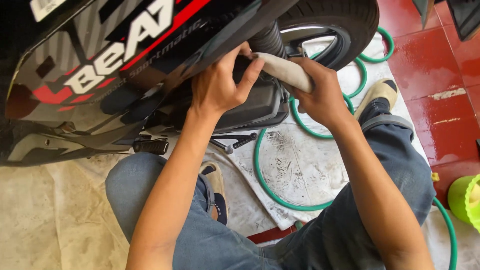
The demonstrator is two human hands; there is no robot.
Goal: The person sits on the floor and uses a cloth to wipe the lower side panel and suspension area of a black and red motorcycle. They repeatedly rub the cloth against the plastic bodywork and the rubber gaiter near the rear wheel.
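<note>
A black scooter with red and white markings [75,95] fills the upper left, its rear tyre [345,20] at the top. My left hand [220,85] reaches under the side panel onto the black engine cover [255,102], thumb touching a beige cloth [282,70]. My right hand [320,95] is closed around that rolled cloth, beside the black ribbed hose [267,40]. My fingertips are hidden under the panel.
A green hose [265,185] coils on a dirty white sheet [300,165] under the scooter. A black footpeg [150,146] sticks out at left. My jeans-clad knees and sandalled feet frame the spot. Red tiled floor [430,65] and a green container [465,200] lie right.
</note>
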